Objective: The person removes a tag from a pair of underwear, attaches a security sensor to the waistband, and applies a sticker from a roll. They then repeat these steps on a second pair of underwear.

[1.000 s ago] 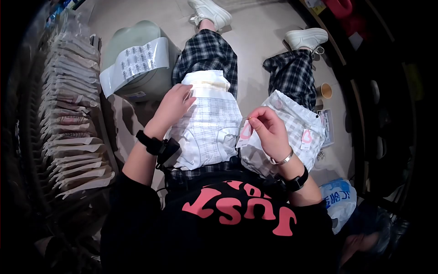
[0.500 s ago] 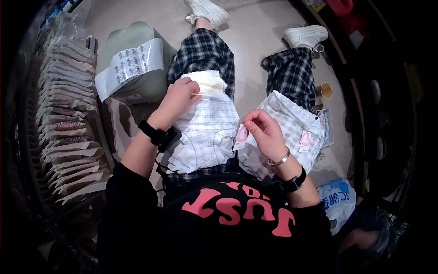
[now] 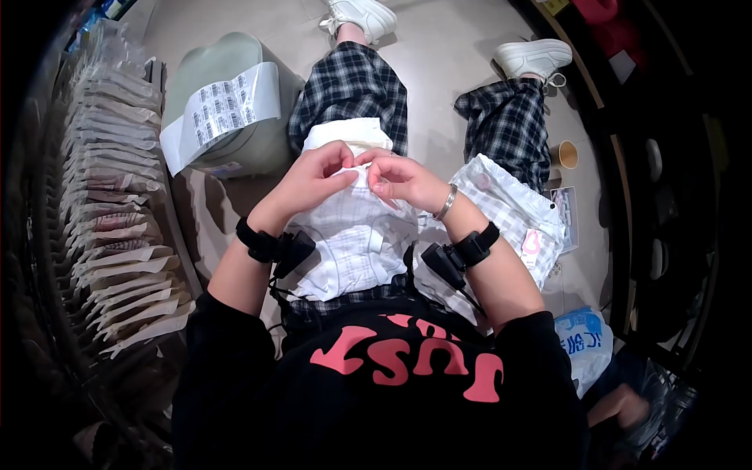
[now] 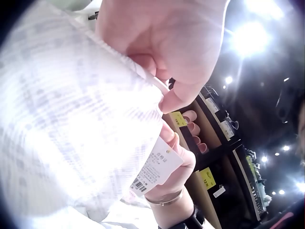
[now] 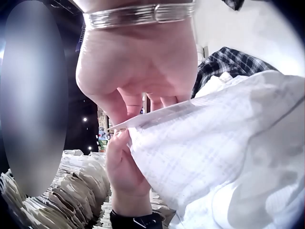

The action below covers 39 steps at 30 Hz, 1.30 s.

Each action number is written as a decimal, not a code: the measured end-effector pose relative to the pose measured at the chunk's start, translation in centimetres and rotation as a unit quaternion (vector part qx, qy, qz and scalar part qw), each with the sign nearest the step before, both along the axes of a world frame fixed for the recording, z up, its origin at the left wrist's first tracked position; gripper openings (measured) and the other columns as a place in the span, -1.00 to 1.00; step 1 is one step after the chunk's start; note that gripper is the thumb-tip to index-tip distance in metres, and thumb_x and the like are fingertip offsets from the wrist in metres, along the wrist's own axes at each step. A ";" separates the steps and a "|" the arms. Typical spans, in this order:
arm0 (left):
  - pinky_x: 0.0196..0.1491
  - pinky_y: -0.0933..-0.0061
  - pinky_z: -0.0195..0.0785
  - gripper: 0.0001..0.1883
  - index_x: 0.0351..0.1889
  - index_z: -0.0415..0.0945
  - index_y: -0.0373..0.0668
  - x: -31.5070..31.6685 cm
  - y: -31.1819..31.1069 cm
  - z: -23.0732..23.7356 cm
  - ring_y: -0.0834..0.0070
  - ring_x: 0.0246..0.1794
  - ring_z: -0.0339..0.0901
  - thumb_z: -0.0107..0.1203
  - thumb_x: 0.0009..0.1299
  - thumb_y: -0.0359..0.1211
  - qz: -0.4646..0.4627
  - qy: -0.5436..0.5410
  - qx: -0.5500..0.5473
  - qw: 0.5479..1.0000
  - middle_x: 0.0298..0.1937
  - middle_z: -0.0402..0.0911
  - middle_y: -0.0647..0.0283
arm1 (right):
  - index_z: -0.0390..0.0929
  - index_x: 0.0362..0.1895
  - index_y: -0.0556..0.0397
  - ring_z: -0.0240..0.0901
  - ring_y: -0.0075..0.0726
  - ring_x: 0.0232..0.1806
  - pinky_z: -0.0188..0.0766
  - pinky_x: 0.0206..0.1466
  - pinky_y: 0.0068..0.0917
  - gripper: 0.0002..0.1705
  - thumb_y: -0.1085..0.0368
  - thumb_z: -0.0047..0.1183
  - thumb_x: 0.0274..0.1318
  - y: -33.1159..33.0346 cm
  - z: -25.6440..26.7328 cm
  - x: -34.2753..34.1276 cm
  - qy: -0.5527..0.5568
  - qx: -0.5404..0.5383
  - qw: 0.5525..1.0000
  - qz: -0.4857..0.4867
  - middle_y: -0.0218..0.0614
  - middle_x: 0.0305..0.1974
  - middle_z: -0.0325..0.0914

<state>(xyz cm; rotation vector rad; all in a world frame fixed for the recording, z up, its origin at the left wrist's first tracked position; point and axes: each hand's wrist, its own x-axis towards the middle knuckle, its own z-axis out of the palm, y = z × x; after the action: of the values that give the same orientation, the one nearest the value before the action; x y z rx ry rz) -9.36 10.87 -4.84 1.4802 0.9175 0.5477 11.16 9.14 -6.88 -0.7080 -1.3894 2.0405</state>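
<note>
White checked underpants (image 3: 356, 243) lie across the person's lap, leg openings toward the body and waistband away from it. The left hand (image 3: 319, 178) pinches the waistband edge, thumb against curled fingers, as the left wrist view shows. Right beside it, the right hand (image 3: 411, 184) holds a white paper hang tag (image 4: 158, 168) with print and a barcode against the same edge. Its fastening is hidden between the fingers. Grey-and-white gingham bottoms (image 3: 501, 200) rest on the other thigh, bearing a pink-and-white tag (image 3: 532, 244).
Left of the lap stands a grey-green bin (image 3: 266, 145) with a barcode label sheet (image 3: 223, 110) over it. A dense row of bagged garments (image 3: 117, 204) lines the left side, and dark shelving (image 3: 619, 157) the right. A paper cup (image 3: 565, 154) and plastic bag (image 3: 583, 348) lie nearby.
The right hand has moved left with the hang tag, from over the gingham bottoms to the waistband of the underpants. The left hand has shifted slightly toward it, and both hands now meet.
</note>
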 end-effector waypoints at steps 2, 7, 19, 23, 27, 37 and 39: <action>-0.52 0.73 -0.02 -0.85 -0.45 0.26 -0.17 0.0 0.0 -0.2 0.82 -0.56 0.11 0.04 0.22 -0.41 0.009 -0.007 -0.012 1.000 -0.56 0.24 0.53 | 0.37 -0.49 0.10 0.23 -0.63 -0.34 0.25 -0.31 -0.67 -0.92 0.41 -0.03 0.01 -0.4 -0.6 0.0 -0.012 0.033 0.998 -0.045 -0.39 -0.10 0.20; -0.49 0.76 0.00 -0.85 -0.44 0.22 -0.15 0.4 -0.1 0.1 0.84 -0.52 0.14 0.01 0.25 -0.47 0.013 0.007 -0.021 1.000 -0.50 0.23 0.54 | 0.41 -0.48 0.13 0.21 -0.57 -0.26 0.22 -0.17 -0.64 -0.96 0.47 0.01 -0.04 -1.8 -1.3 -0.2 -0.058 0.104 0.981 -0.156 -0.40 -0.17 0.17; -0.56 0.69 -0.05 -0.79 -0.48 0.17 -0.17 0.8 -0.5 0.4 0.78 -0.59 0.07 0.03 0.22 -0.40 0.037 0.029 0.037 0.998 -0.63 0.18 0.50 | 0.43 -0.52 0.16 0.35 -0.47 -0.32 0.43 -0.34 -0.61 -0.86 0.38 0.11 -0.13 -2.4 0.1 -1.0 -0.151 0.179 0.937 -0.258 -0.33 -0.25 0.29; -0.54 0.72 0.01 -0.78 -0.48 0.19 -0.17 1.1 -0.6 0.9 0.79 -0.57 0.09 0.08 0.19 -0.41 0.046 0.031 0.028 0.998 -0.57 0.21 0.50 | 0.42 -0.51 0.15 0.28 -0.55 -0.38 0.31 -0.42 -0.67 -0.87 0.38 0.10 -0.11 -2.4 -0.4 -1.0 -0.145 0.195 0.931 -0.273 -0.36 -0.27 0.29; -0.50 0.74 0.06 -0.77 -0.47 0.21 -0.17 1.0 -0.5 0.5 0.80 -0.54 0.13 0.12 0.16 -0.43 0.040 -0.007 0.022 0.999 -0.50 0.22 0.49 | 0.43 -0.50 0.12 0.14 -0.70 -0.48 0.11 -0.46 -0.76 -0.90 0.39 0.08 -0.08 -2.4 -0.5 -1.0 -0.152 0.217 0.921 -0.287 -0.41 -0.27 0.27; -0.51 0.78 0.06 -0.77 -0.48 0.20 -0.11 1.4 -1.1 0.5 0.85 -0.51 0.16 0.11 0.18 -0.46 0.036 -0.098 -0.128 0.986 -0.49 0.22 0.53 | 0.43 -0.47 0.12 0.27 -0.47 -0.37 0.22 -0.34 -0.62 -0.87 0.34 0.08 -0.08 -3.0 -0.7 -1.7 -0.122 0.216 0.905 -0.347 -0.35 -0.31 0.32; -0.52 0.79 0.05 -0.77 -0.48 0.20 -0.09 1.4 -1.2 0.3 0.86 -0.53 0.16 0.11 0.19 -0.43 0.038 -0.115 -0.174 0.977 -0.49 0.23 0.52 | 0.43 -0.47 0.14 0.26 -0.49 -0.33 0.22 -0.29 -0.63 -0.88 0.36 0.07 -0.07 -3.1 -0.9 -1.8 -0.093 0.201 0.912 -0.346 -0.35 -0.29 0.31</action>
<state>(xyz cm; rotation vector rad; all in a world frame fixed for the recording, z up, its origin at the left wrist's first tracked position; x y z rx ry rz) -7.96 9.71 -4.56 1.0453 0.8413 0.5684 9.35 6.07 -7.76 -1.0403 -1.3407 1.1195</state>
